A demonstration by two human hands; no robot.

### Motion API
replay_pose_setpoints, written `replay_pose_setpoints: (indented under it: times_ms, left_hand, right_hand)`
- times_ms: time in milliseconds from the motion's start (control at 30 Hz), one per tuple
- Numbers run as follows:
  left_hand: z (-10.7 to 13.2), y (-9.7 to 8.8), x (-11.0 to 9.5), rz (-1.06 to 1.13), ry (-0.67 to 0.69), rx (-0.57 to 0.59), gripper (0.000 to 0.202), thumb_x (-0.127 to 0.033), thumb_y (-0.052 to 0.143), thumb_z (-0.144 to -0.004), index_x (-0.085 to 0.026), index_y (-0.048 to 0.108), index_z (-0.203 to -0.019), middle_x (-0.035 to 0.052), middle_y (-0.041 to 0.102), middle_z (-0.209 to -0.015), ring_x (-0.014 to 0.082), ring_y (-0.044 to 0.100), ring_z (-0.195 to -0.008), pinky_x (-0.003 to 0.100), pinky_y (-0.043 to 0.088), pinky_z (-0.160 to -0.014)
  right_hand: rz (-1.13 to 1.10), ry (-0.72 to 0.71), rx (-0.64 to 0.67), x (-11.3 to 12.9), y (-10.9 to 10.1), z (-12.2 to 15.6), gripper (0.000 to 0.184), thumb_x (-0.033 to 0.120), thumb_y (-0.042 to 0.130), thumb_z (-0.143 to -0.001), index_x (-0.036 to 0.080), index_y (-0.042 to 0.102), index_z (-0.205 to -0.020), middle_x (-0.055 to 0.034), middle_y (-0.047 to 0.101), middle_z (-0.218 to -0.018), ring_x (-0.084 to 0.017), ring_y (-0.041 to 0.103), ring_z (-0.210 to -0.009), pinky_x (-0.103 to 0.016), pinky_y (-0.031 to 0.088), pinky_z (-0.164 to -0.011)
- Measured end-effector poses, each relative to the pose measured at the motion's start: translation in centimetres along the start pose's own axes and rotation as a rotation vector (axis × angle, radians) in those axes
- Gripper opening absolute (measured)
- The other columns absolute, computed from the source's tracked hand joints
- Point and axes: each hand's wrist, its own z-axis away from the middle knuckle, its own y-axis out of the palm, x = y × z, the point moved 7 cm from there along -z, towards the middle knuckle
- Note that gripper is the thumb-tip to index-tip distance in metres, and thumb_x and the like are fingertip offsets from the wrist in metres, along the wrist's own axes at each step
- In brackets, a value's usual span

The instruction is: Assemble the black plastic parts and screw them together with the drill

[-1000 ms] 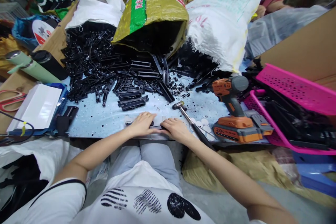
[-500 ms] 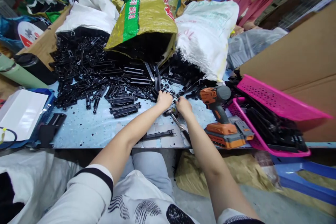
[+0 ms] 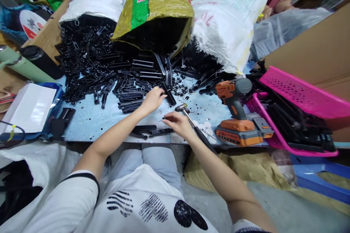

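My left hand (image 3: 152, 99) is curled over the blue worktable (image 3: 90, 120), its fingertips at the edge of a heap of black plastic strips (image 3: 109, 65). Whatever it pinches is too small to name. My right hand (image 3: 175, 122) is pinched on a small thin piece that I cannot make out, just above the table's near part. A few assembled black strips (image 3: 149, 130) lie by the front edge below both hands. A hammer (image 3: 191, 120) lies right beside my right hand, head toward the heap.
An orange cordless drill (image 3: 236, 116) stands right of the hammer. Pink baskets (image 3: 298, 116) with black parts sit at far right. Open sacks (image 3: 158, 11) lie at the back. A white box (image 3: 27, 107), a green bottle (image 3: 19, 66) and a dark cup (image 3: 41, 62) are on the left.
Both hands have drawn back from the small parts near the heap toward the table's near side. The right hand now sits near the front edge; the left stays by the strips.
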Motion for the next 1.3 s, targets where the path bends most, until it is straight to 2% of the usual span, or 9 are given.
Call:
replay_pose_setpoints:
  times_ms: [167, 267, 367, 533, 733, 833, 967, 1100, 1300]
  left_hand:
    - [11.3, -5.2, 7.6, 0.7, -0.478, -0.167, 0.032, -0.044, 0.067, -0.071, -0.013, 0.067, -0.08, 0.0007, 0.061, -0.065, 0.0106, 0.053, -0.054, 0.024, 0.044, -0.057]
    - [17.5, -4.8, 10.3, 0.987, -0.776, -0.257, 0.042, -0.045, 0.078, -0.053, -0.012, 0.068, -0.077, -0.0003, 0.06, -0.062, 0.0075, 0.05, -0.05, 0.022, 0.043, -0.054]
    - [20.6, -3.9, 10.9, 1.078, -0.874, -0.292, 0.043, -0.042, 0.081, -0.048, -0.012, 0.07, -0.076, 0.0007, 0.062, -0.063, 0.0066, 0.05, -0.049, 0.022, 0.044, -0.054]
    - [20.8, -3.3, 10.5, 0.899, -0.746, -0.258, 0.036, -0.042, 0.075, -0.06, -0.013, 0.071, -0.08, 0.0034, 0.065, -0.07, 0.0099, 0.054, -0.055, 0.025, 0.046, -0.057]
    - [20.7, -4.4, 10.7, 0.262, -0.557, -0.206, 0.038, -0.038, 0.066, -0.074, -0.016, 0.066, -0.105, 0.0069, 0.062, -0.09, 0.0174, 0.056, -0.077, 0.034, 0.047, -0.077]
    - [19.9, -4.2, 7.7, -0.029, -0.34, -0.186, 0.047, -0.043, 0.06, -0.081, -0.017, 0.056, -0.119, 0.0124, 0.057, -0.113, 0.0259, 0.051, -0.107, 0.041, 0.039, -0.093]
    - [17.3, 0.3, 1.9, -0.219, 0.077, 0.148, 0.056, -0.052, 0.055, -0.082, -0.015, 0.049, -0.124, 0.0148, 0.056, -0.118, 0.0296, 0.047, -0.114, 0.044, 0.034, -0.096]
    - [15.5, 2.7, 1.0, -0.306, 0.124, 0.298, 0.054, -0.055, 0.056, -0.08, -0.012, 0.053, -0.113, 0.0127, 0.06, -0.102, 0.0284, 0.053, -0.098, 0.039, 0.04, -0.082]
    - [15.6, 2.7, 1.8, -0.321, 0.051, 0.24, 0.044, -0.046, 0.059, -0.081, -0.014, 0.052, -0.111, 0.0101, 0.059, -0.103, 0.0268, 0.052, -0.098, 0.037, 0.04, -0.079]
  right_hand:
    - [0.25, -0.034, 0.102, 1.6, 3.6, 1.2, 0.022, 0.04, 0.057, -0.083, 0.019, 0.063, -0.087, -0.0057, 0.064, -0.085, -0.016, 0.06, -0.071, -0.029, 0.049, -0.068]
    - [0.611, -0.114, 0.21, 3.3, 4.9, 1.4, 0.02, 0.032, 0.049, -0.09, 0.017, 0.063, -0.089, -0.0093, 0.062, -0.089, -0.018, 0.06, -0.076, -0.029, 0.045, -0.068]
    - [0.878, -0.181, 0.344, 4.7, 6.6, 2.0, 0.025, 0.028, 0.042, -0.094, 0.015, 0.062, -0.088, -0.0111, 0.061, -0.087, -0.02, 0.061, -0.075, -0.027, 0.041, -0.063]
    - [0.919, -0.229, 0.372, 5.1, 7.2, 2.3, 0.027, 0.03, 0.041, -0.095, 0.015, 0.063, -0.093, -0.0107, 0.063, -0.09, -0.019, 0.061, -0.075, -0.027, 0.041, -0.063]
    - [0.66, -0.3, 0.25, 4.2, 5.7, 2.7, 0.032, 0.036, 0.036, -0.096, 0.021, 0.06, -0.109, -0.0086, 0.065, -0.103, -0.019, 0.062, -0.093, -0.029, 0.047, -0.078]
    - [0.578, -0.376, 0.272, 2.7, 5.6, 3.4, 0.033, 0.037, 0.039, -0.095, 0.021, 0.057, -0.118, -0.0101, 0.064, -0.108, -0.019, 0.06, -0.097, -0.032, 0.047, -0.085]
    - [0.628, -0.441, 0.347, -0.4, 5.9, 3.9, 0.046, 0.044, 0.048, -0.09, 0.018, 0.05, -0.127, -0.0133, 0.061, -0.107, -0.022, 0.059, -0.097, -0.035, 0.048, -0.082]
    - [0.707, -0.515, 0.369, -2.1, 5.6, 3.4, 0.052, 0.05, 0.047, -0.089, 0.015, 0.049, -0.128, -0.0104, 0.06, -0.089, -0.02, 0.058, -0.08, -0.031, 0.048, -0.069]
    - [0.774, -0.615, 0.548, -1.9, 6.1, 2.6, 0.053, 0.051, 0.041, -0.091, 0.018, 0.045, -0.132, -0.0082, 0.06, -0.09, -0.019, 0.057, -0.082, -0.027, 0.044, -0.065]
